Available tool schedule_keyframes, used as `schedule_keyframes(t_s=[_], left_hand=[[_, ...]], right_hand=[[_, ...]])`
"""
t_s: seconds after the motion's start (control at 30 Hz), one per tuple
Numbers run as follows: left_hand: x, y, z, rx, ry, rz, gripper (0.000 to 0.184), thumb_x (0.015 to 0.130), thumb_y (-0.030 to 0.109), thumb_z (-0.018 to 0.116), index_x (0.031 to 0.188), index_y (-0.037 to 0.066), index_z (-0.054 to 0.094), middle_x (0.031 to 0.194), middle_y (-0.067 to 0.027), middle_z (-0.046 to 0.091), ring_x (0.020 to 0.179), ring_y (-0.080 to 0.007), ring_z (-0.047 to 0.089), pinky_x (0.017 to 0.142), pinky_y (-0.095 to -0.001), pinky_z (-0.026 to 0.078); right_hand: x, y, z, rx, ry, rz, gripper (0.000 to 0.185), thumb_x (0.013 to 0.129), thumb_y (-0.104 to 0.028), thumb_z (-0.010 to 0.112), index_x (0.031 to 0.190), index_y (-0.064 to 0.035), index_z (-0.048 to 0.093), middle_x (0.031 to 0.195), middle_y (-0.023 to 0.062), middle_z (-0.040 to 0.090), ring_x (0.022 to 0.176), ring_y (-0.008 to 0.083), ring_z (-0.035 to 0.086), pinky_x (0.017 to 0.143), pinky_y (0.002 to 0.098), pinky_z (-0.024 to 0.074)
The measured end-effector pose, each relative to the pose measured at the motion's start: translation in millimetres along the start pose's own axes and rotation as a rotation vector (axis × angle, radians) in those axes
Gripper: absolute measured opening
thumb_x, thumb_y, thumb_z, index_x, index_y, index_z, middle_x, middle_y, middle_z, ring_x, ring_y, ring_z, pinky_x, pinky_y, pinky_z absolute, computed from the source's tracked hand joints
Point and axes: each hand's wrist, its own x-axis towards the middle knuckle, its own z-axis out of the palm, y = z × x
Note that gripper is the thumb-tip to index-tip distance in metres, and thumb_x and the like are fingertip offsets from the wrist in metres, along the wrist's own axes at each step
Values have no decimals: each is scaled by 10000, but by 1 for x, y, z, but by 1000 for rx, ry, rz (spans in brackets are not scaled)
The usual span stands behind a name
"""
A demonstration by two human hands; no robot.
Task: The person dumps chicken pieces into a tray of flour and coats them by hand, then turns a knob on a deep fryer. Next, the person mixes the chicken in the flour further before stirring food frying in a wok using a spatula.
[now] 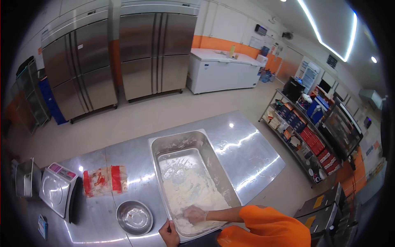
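A deep rectangular steel pan [227, 186] stands on the metal table, with white flour [193, 187] spread over its near half and dusted on its walls. My right hand [196, 215], in a clear glove, is down in the flour close to the near end; its fingertips are hidden there. My left hand [169, 234] is closed on the pan's near left rim. Left of the pan sits a round metal bowl [135, 217] with a little residue inside.
On the steel table [242, 152] lie a red-marked plastic bag [105, 181], a weighing scale [57, 189] and a small blue packet [42, 226]. Another metal container [25, 181] stands far left. Beyond are steel refrigerators [156, 53], a chest freezer [224, 74] and a loaded shelf rack [300, 131].
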Motion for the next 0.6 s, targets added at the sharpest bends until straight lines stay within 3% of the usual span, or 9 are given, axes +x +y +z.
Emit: schedule_keyframes(t_s=[0.03, 0.1, 0.2, 0.27, 0.33, 0.43, 0.53, 0.57, 0.6], left_hand=[[3, 2, 10, -109, 61, 138, 254, 965, 122, 576, 974, -125, 634, 676, 3, 545, 638, -47, 472, 529, -225, 383], [2, 0, -2, 26, -4, 35, 277, 966, 123, 571, 1090, -116, 634, 714, -24, 598, 669, -72, 518, 594, -244, 448], [1, 2, -2, 133, 61, 20, 286, 949, 164, 616, 1040, -104, 653, 760, -154, 686, 693, -83, 583, 610, -274, 482], [3, -1, -3, 132, 59, 67, 257, 939, 143, 622, 1062, -80, 659, 664, -137, 627, 590, -75, 511, 525, -279, 424], [3, -1, -3, 111, 67, 86, 240, 931, 130, 628, 1066, -64, 667, 641, -131, 601, 540, -75, 470, 487, -278, 383], [4, 4, -5, 109, 71, 103, 233, 928, 123, 629, 1059, -64, 671, 649, -134, 609, 522, -80, 475, 480, -277, 382], [3, 0, -1, 75, 85, 123, 228, 925, 119, 630, 1056, -63, 672, 672, -160, 629, 509, -107, 506, 482, -293, 398], [2, -2, 0, 59, 93, 131, 227, 923, 118, 632, 1056, -61, 673, 684, -171, 636, 506, -122, 521, 484, -300, 405], [4, -2, -1, 45, 109, 140, 226, 922, 118, 633, 1055, -60, 674, 695, -182, 644, 503, -137, 537, 486, -306, 412]], right_hand=[[3, 1, -6, -27, 7, 19, 549, 805, -91, 539, 1325, -265, 557, 887, 207, 639, 789, 358, 658, 706, 458, 535], [11, 23, -1, -135, 110, 178, 449, 803, -96, 530, 1235, -181, 620, 843, 188, 653, 791, 354, 664, 695, 488, 530], [9, 9, -56, -287, 36, 441, 294, 850, -181, 549, 1076, -31, 661, 962, 214, 657, 854, 356, 651, 709, 462, 527], [5, -2, -90, -337, -308, 157, 357, 844, -164, 569, 1167, -23, 617, 1011, 198, 672, 856, 361, 643, 796, 446, 518], [5, -23, -121, 73, -250, 16, 436, 886, -239, 583, 1240, 15, 580, 1104, 233, 652, 922, 374, 635, 874, 433, 503], [34, -9, -123, 618, -3, 93, 422, 922, -321, 566, 1155, 26, 623, 1170, 229, 630, 1073, 393, 601, 1013, 425, 439], [60, 54, -53, -228, 283, -320, 454, 928, -314, 558, 1245, 12, 578, 1272, 230, 571, 1196, 380, 527, 1080, 413, 372], [61, 27, -59, 4, -103, -39, 478, 913, -285, 556, 1319, -33, 537, 1405, 220, 460, 1317, 383, 398, 1131, 433, 289], [55, 24, -47, -55, -44, -103, 465, 898, -257, 563, 1311, -42, 548, 1398, 218, 465, 1320, 381, 391, 1128, 434, 286]])
